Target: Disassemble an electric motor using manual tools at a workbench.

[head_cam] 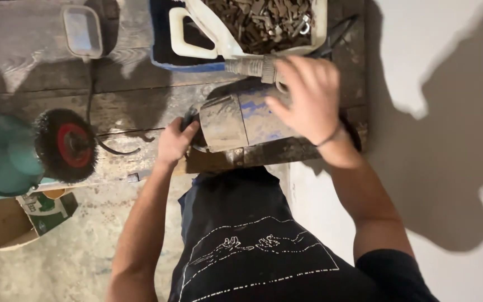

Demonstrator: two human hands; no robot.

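Left hand is gripping the grinder's left end; right hand, fingers spread, is resting on its right.

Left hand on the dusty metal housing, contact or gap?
Touching. In the head view the left hand grips the near end of the dusty metal housing, fingers wrapped over its edge, no gap.

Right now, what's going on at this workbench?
A person leans over a worn wooden bench. Their left hand grips the dark end of a dusty grey machine, while the right hand rests over its top. Behind it sits a cut-open white jug filled with rusty metal bits. A wire brush wheel stands at the left.
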